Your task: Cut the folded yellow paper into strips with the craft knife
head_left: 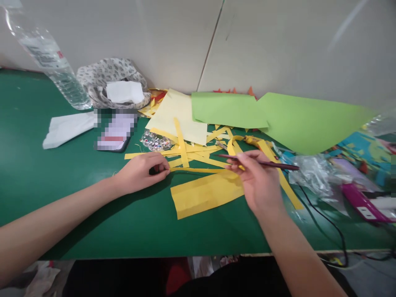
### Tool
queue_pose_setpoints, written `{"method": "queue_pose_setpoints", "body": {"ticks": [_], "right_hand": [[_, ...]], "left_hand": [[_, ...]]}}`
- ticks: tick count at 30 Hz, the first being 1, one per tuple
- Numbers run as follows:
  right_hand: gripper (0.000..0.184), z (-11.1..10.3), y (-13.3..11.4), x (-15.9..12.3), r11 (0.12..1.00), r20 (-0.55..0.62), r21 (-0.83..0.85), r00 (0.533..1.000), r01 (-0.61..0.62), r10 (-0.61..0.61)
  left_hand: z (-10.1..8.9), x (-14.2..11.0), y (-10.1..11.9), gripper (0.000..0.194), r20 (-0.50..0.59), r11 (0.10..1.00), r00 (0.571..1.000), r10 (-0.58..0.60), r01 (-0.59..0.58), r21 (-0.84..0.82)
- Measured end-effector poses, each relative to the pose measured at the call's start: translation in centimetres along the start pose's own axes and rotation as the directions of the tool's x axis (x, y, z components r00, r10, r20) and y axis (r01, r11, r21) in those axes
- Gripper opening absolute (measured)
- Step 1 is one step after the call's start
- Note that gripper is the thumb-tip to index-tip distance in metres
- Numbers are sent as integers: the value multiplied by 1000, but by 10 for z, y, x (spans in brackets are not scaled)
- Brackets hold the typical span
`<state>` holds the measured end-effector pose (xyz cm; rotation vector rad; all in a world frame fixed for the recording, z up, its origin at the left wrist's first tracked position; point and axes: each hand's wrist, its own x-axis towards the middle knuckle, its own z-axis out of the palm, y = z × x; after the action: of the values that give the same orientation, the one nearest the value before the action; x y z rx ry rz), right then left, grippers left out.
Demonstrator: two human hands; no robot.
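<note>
My left hand is closed, with thumb and fingertips pinching one end of a narrow yellow paper strip. The strip runs across, nearly level, to my right hand, whose fingers are closed around a slim dark maroon pen-like tool. The tool's thin tip points left, above the strip. At the right fingers the strip's other end is partly hidden. Below it a wider yellow paper piece lies on the table, partly under my right hand. Several cut yellow strips lie in a loose pile just behind both hands.
Green sheets and a cream sheet lie along the wall. A clear bag of small gems, a phone and a water bottle stand left. Crumpled plastic, a magenta power strip and a black cable are right.
</note>
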<state>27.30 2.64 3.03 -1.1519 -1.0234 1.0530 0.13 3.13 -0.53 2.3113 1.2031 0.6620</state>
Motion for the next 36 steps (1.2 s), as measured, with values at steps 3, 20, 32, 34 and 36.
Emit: {"method": "queue_pose_setpoints", "body": {"ticks": [3, 20, 32, 34, 36], "right_hand": [[22, -19, -6, 11, 991, -103, -111, 991, 76, -87], [10, -37, 2, 6, 370, 525, -751, 835, 546, -166], [3, -26, 3, 6, 577, 511, -663, 852, 477, -116], [4, -19, 3, -2, 618, 551, -638, 833, 459, -49], [6, -11, 5, -10, 640, 586, -619, 810, 456, -11]], "left_hand": [[-1, -1, 2, 16, -66, 999, 997, -42, 43, 11], [-5, 0, 3, 22, -285, 972, 935, -211, 231, 39], [-6, -1, 2, 22, -352, 983, 923, -155, 181, 42], [-7, -1, 4, 20, -397, 987, 911, -113, 148, 59], [-7, -1, 5, 18, -420, 992, 906, -46, 93, 91]]}}
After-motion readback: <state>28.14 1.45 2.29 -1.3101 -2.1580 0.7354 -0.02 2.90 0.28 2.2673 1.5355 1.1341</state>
